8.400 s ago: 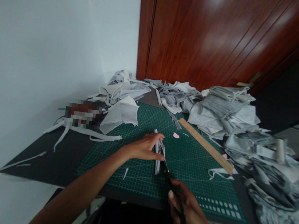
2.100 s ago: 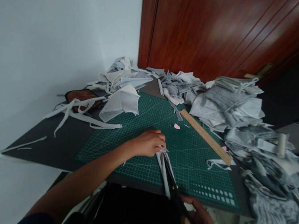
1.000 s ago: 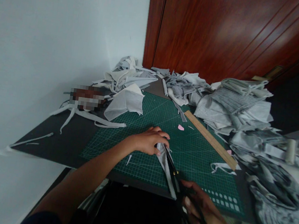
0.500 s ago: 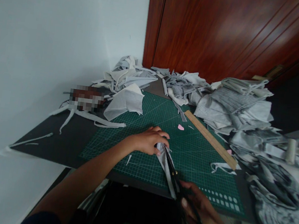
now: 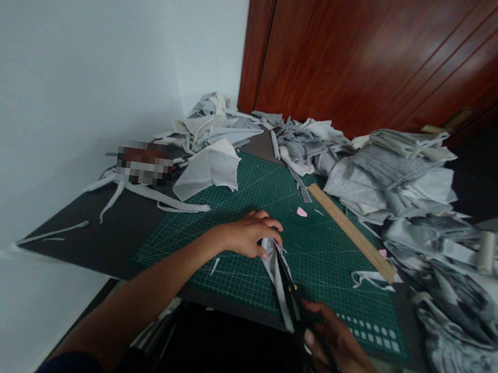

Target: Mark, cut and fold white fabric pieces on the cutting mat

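Note:
My left hand (image 5: 254, 234) is closed on the far end of a narrow grey-white fabric piece (image 5: 270, 260), which lies on the green cutting mat (image 5: 237, 277). Fingers and thumb pinch the cloth near the middle of the mat. In my right hand (image 5: 331, 344) are large black scissors (image 5: 290, 293), their handles wrapped by the fingers at the table's front edge. The blades point away from me and lie along the fabric piece, with their tips close to my left fingers. A strip of the cloth hangs toward the front edge, left of the blades.
A wooden ruler (image 5: 350, 232) lies diagonally on the mat, near a pink scrap (image 5: 302, 212). Heaped grey fabric (image 5: 392, 175) lines the right side. More pale cloth (image 5: 212, 166) and thin strips (image 5: 168, 201) lie at the left. A wall (image 5: 85, 67) borders the left, a wooden door (image 5: 340, 52) the back.
My right hand has shifted slightly right and down, and the scissor handles sit a little farther apart from the cloth strip. My left hand holds the fabric in the same place.

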Tool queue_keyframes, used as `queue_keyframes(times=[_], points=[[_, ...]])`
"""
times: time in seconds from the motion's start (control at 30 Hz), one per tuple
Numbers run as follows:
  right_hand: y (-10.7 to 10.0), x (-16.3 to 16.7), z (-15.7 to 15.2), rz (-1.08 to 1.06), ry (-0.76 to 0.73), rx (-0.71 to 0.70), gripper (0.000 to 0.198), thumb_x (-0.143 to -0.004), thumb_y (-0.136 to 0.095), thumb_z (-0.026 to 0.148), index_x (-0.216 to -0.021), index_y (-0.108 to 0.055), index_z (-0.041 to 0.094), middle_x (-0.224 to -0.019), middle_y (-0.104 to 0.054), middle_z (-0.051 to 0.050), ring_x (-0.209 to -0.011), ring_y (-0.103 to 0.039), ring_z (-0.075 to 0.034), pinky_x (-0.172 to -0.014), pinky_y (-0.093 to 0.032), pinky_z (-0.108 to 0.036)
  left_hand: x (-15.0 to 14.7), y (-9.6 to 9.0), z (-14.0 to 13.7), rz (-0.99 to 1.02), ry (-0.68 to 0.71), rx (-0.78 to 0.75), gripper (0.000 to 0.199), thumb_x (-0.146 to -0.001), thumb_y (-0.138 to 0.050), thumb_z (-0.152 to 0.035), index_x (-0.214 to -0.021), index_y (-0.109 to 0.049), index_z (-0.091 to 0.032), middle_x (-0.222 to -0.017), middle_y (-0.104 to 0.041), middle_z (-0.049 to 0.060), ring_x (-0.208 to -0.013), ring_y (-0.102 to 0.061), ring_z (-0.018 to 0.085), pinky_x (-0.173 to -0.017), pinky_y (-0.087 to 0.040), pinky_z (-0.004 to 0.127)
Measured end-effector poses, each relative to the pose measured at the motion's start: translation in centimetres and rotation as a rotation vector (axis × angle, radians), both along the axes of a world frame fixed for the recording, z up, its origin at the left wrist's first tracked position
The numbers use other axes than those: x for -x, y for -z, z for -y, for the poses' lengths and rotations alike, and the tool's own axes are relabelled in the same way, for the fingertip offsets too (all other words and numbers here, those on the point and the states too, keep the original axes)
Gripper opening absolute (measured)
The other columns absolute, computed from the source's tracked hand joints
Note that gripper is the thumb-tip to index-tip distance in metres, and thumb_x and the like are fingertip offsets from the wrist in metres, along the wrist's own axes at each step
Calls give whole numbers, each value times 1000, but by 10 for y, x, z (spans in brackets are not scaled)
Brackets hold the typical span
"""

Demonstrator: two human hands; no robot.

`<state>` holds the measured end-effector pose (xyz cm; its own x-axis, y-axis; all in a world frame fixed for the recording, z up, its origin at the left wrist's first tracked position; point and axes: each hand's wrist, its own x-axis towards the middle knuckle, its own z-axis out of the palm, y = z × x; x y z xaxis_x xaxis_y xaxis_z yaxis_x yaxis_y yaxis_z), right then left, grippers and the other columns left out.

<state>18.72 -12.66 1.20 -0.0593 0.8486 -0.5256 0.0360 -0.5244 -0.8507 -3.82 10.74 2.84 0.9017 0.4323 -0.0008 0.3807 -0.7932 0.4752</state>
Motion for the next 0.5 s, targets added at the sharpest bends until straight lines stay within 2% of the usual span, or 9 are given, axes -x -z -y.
queue_keyframes(times=[0.3,0.5], points=[[-4,1,0,18,-19,5,70,-83,-69,67,-135,-46,25,-62,-41,12,-39,-31,-4,-36,-26,-18,-1,0,0,1,1,10,41,-78,-79,-24,-117,-71,-33,-146,-54,-1,-128,-43,28,-109,-33,43],[-5,1,0,17,-35,-15,65,-85,-68,65,-132,-48,25,-63,-43,11,-40,-31,-4,-37,-27,-18,-1,-1,0,-11,-1,5,41,-78,-79,-24,-116,-71,-34,-147,-53,-2,-128,-43,28,-108,-33,44]])
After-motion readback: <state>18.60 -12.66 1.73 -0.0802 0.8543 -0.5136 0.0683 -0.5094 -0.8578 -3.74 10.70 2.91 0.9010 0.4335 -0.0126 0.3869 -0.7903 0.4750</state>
